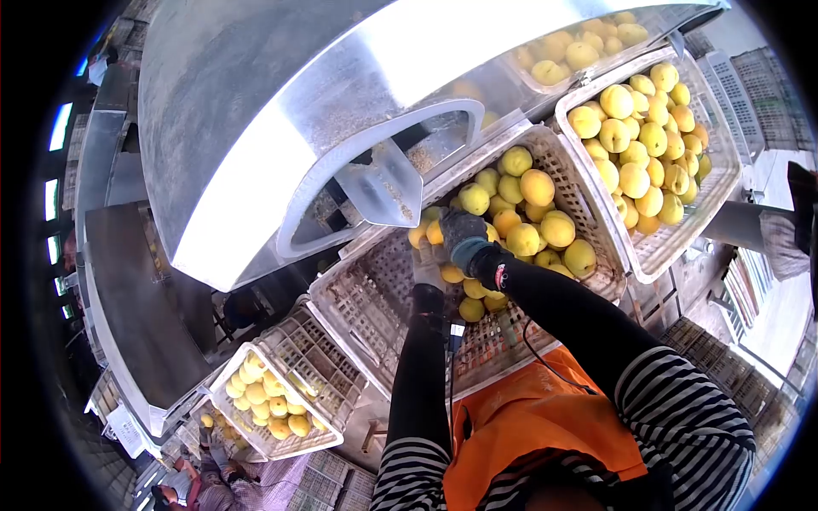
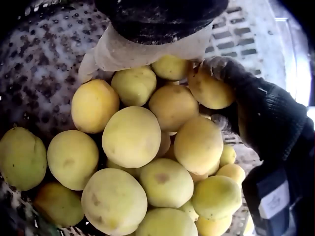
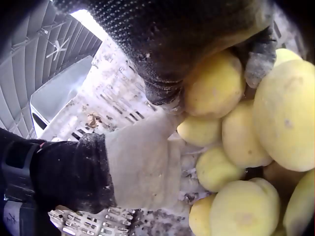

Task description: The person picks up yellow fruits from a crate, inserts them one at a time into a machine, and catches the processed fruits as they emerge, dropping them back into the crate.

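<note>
Yellow-green round fruits (image 1: 521,240) lie piled in a slatted plastic crate (image 1: 358,298). The right hand (image 1: 464,232), in a dark glove, curls its fingers and thumb round one fruit (image 3: 214,84), seen in the right wrist view. Close beside it, the left hand (image 1: 428,266) wears a whitish glove; in the right wrist view its fingers (image 3: 188,169) stretch out along the fruits. In the left wrist view the left glove (image 2: 147,51) spans the top of the pile, its fingertips mostly hidden, while the right hand (image 2: 266,113) comes in from the right.
Above the crate stands a metal machine (image 1: 256,111) with a curved opening (image 1: 383,183). A second crate of fruits (image 1: 635,255) is at the right, and another (image 1: 332,439) stands at the lower left. A person (image 1: 226,485) is at the bottom left.
</note>
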A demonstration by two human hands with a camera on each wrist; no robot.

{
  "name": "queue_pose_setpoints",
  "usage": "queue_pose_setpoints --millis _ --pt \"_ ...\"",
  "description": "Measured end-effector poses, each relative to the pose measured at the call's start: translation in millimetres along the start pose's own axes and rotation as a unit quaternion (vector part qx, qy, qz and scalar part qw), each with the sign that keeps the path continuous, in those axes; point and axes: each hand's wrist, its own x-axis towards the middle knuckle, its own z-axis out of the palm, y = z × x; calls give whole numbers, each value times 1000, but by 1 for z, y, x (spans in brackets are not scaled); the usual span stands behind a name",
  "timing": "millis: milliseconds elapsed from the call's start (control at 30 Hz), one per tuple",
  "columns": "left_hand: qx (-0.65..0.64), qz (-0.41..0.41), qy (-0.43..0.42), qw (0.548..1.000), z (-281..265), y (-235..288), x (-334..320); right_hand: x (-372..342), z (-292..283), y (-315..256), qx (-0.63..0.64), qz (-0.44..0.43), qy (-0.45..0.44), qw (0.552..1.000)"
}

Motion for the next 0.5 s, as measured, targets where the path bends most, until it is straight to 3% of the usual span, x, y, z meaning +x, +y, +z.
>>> queue_pose_setpoints --millis 33,67,100,133,167,200,233,300,333,367,400,433,467,500 --pt "-353 -179 115 911 -21 36 10 -9 -5 -7 57 -22 -24 998" --pt "-645 -324 211 660 -33 56 14 -22 -18 -12 114 -40 -49 991" --pt "-696 -326 170 617 -43 48 15 -30 -22 -10 113 -43 -51 991" --pt "-698 -324 172 615 -42 46 15 -37 -26 -3 240 -73 -40 967" --pt "-624 -329 236 668 -49 69 26 -42 -34 -1 363 -99 -28 926" --pt "-545 -328 297 712 -50 81 37 -44 -58 -5 358 -99 -26 928" --pt "-484 -354 315 736 -36 58 40 -51 -90 -12 354 -97 -46 929" --pt "-453 -345 330 753 -33 56 31 -68 -111 -17 348 -91 -65 931" --pt "-420 -329 350 770 -33 58 33 -79 -115 -13 433 -85 -10 897" --pt "-502 -333 343 720 -46 90 29 -91 -117 -11 517 -77 44 852" --pt "-628 -296 298 655 -59 125 22 -100 -113 -12 528 -32 75 845" --pt "-738 -252 244 577 -73 160 16 -105 -101 -18 477 -20 144 867" --pt "-743 -232 185 600 -85 191 7 -113 -91 -27 425 -7 210 880" --pt "-529 -212 157 806 -109 238 1 -127 -102 -37 430 -43 213 876"
